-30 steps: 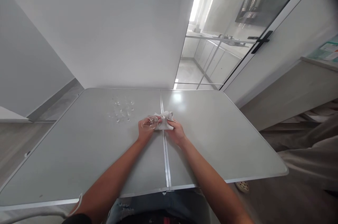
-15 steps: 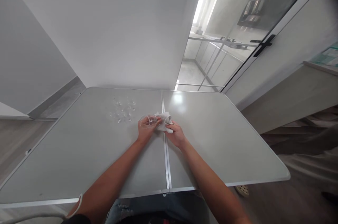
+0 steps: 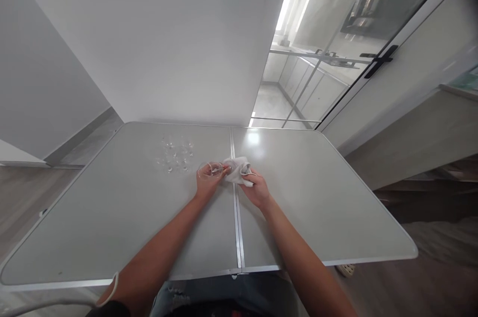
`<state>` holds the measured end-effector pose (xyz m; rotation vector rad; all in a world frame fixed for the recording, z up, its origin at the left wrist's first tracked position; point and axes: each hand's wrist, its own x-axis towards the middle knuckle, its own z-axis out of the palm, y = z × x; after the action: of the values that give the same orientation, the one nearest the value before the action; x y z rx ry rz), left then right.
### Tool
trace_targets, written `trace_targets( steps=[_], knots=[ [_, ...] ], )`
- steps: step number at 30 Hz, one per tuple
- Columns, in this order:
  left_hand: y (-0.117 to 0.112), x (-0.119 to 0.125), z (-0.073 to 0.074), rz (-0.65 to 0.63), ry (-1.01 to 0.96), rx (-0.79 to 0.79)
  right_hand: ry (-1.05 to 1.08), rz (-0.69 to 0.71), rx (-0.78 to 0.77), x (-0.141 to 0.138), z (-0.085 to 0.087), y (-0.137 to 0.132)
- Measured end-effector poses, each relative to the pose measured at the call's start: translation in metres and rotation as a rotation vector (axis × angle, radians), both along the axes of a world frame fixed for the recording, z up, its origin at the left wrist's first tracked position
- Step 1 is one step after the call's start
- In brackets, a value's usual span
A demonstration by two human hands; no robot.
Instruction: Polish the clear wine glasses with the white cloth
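Note:
My left hand (image 3: pixel 206 185) is closed around a clear stemmed glass (image 3: pixel 209 169) held above the middle of the table. The glass's bowl is on the left, and its other end points right, toward a white cloth (image 3: pixel 238 172). My right hand (image 3: pixel 259 191) grips the bunched cloth against that end of the glass, which is partly covered. To the left and farther back, several clear glasses (image 3: pixel 175 155) are grouped on the tabletop; their outlines are faint.
The pale folding table (image 3: pixel 112 217) has a metal seam (image 3: pixel 239 237) down its middle. A white wall (image 3: pixel 186 58) rises behind its far edge. A glass-paned door (image 3: pixel 295 88) with a black handle (image 3: pixel 381 60) is at the back right. A shoe (image 3: pixel 346 270) shows below the near edge.
My right hand and the cloth have shifted slightly to the right, and the cloth is spread a little more. The left hand still holds the glass in nearly the same place.

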<state>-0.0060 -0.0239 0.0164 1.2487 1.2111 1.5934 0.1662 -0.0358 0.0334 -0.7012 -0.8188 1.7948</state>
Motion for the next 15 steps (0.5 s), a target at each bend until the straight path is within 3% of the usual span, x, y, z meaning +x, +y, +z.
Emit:
trace_targets(
  steps=[3, 8, 11, 15],
  knots=[
    [0.0009, 0.0002, -0.0003, 0.026, -0.003, -0.011, -0.034, 0.066, -0.008, -0.0011, 0.0007, -0.0003],
    [0.0012, -0.0002, 0.0019, 0.031, -0.027, -0.005, -0.046, 0.003, 0.004, -0.0039, 0.0009, -0.0015],
    [0.001, -0.0003, 0.001, 0.062, -0.015, 0.004, -0.098, 0.08, -0.007, -0.0041, 0.0015, -0.0017],
    [0.0017, -0.0014, -0.0017, 0.028, -0.017, 0.002, -0.1, 0.02, 0.027, -0.0022, 0.0026, -0.0014]
  ],
)
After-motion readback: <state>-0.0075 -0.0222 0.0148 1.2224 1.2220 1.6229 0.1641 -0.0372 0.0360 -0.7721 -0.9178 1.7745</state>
